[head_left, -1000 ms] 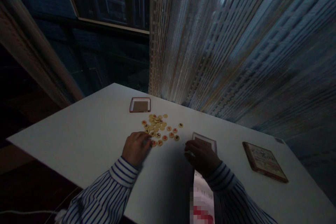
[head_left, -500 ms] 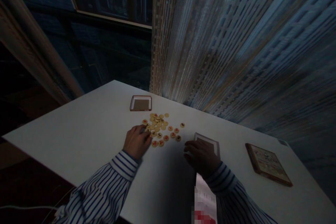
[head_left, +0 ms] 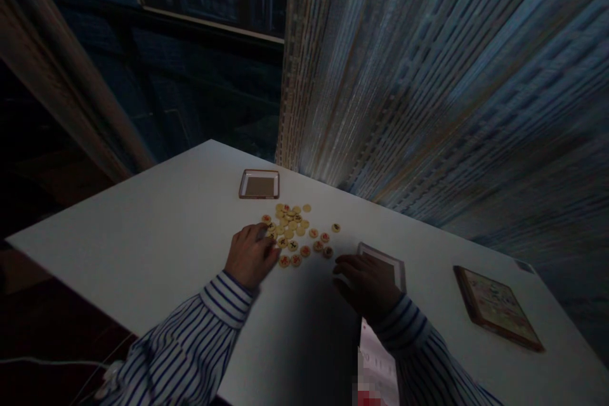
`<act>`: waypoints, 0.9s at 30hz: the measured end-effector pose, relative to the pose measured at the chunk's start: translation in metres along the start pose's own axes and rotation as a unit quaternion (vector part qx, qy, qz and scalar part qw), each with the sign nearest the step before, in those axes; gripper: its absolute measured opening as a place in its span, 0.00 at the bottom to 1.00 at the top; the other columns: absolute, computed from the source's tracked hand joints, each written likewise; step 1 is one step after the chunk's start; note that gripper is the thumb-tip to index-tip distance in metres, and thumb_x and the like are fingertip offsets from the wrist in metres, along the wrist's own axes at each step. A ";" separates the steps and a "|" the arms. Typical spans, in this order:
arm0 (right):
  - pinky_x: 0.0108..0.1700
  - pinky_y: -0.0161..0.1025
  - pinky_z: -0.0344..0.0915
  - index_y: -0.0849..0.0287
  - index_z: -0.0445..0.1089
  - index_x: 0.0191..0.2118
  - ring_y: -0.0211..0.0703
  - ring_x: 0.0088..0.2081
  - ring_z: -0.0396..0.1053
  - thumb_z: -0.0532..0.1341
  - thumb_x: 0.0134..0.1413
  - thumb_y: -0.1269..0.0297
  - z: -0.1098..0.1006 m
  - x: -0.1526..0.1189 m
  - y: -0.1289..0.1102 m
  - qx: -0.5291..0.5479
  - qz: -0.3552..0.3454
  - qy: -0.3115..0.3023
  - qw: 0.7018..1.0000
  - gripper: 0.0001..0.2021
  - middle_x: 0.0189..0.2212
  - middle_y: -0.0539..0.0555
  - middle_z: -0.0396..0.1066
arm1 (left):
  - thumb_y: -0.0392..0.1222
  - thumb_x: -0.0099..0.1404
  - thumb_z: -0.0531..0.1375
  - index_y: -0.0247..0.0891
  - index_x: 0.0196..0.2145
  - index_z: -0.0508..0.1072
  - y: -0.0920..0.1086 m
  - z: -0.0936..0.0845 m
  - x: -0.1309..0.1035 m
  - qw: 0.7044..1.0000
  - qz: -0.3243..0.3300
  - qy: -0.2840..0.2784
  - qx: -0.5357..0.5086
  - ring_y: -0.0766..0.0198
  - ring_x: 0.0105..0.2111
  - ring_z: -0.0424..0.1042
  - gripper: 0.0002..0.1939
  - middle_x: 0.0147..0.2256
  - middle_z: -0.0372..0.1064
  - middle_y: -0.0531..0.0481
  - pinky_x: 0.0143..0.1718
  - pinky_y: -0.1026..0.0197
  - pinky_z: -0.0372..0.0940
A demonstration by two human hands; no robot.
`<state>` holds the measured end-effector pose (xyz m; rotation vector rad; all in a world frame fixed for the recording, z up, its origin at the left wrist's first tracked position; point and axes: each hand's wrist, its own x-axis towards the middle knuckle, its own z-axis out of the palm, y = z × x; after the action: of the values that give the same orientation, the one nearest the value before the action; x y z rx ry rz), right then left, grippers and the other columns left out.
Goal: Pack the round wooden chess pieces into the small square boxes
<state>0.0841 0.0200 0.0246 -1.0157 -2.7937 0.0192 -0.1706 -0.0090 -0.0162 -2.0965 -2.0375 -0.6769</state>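
Note:
Round xiangqi pieces (head_left: 291, 223) lie in a loose heap on the white table, some face up with red or black characters, others showing plain faces. My left hand (head_left: 250, 255) rests at the heap's left edge, thumb and index finger apart beside the nearest pieces; I see no piece held in it. To the right of the pieces, my right hand (head_left: 365, 282) hovers palm down with its fingers loosely bent and apart. It partly hides a shallow tray (head_left: 400, 269). Nothing shows between its fingers.
A second shallow tray (head_left: 259, 195) stands at the table's back edge. On the right lies a flat box with a printed lid (head_left: 499, 307). A lit phone-like screen (head_left: 378, 355) glows below my right wrist. A string curtain (head_left: 404, 76) hangs behind the white table (head_left: 157, 222).
The view has shifted slightly, so the table things appear a little further right. Both hands keep nearly the same pose, and the pieces lie in the same arrangement.

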 end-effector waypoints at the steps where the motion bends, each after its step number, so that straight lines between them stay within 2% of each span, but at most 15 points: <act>1: 0.39 0.42 0.62 0.57 0.70 0.34 0.45 0.38 0.69 0.58 0.50 0.68 0.000 0.001 0.000 -0.001 0.000 -0.004 1.000 0.05 0.40 0.57 0.72 | 0.45 0.55 0.58 0.40 0.32 0.77 0.000 0.000 0.002 1.000 0.000 -0.003 0.002 0.47 0.44 0.64 0.10 0.45 0.67 0.40 0.41 0.46 0.62; 7: 0.40 0.43 0.61 0.56 0.69 0.36 0.45 0.41 0.69 0.57 0.50 0.67 -0.001 0.006 -0.003 0.008 0.004 -0.011 1.000 0.06 0.41 0.56 0.72 | 0.47 0.54 0.61 0.42 0.36 0.76 -0.001 0.001 0.012 1.000 0.006 -0.024 -0.002 0.47 0.46 0.63 0.12 0.48 0.65 0.42 0.43 0.46 0.61; 16: 0.43 0.47 0.61 0.56 0.68 0.37 0.48 0.43 0.68 0.58 0.50 0.68 -0.001 0.014 -0.006 0.010 -0.005 0.003 1.000 0.07 0.44 0.57 0.71 | 0.46 0.53 0.62 0.42 0.33 0.77 0.001 0.007 0.016 0.999 0.017 -0.037 -0.020 0.44 0.51 0.58 0.10 0.52 0.61 0.41 0.45 0.44 0.59; 27: 0.43 0.48 0.61 0.57 0.68 0.38 0.48 0.44 0.67 0.57 0.51 0.67 0.002 0.016 -0.005 0.015 -0.007 -0.011 1.000 0.07 0.45 0.57 0.70 | 0.45 0.53 0.62 0.41 0.33 0.77 -0.003 0.013 0.016 0.998 0.026 -0.035 -0.038 0.45 0.51 0.57 0.09 0.50 0.62 0.41 0.47 0.44 0.58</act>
<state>0.0685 0.0263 0.0252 -0.9936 -2.8109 0.0706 -0.1705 0.0113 -0.0214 -2.2371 -2.0155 -0.6931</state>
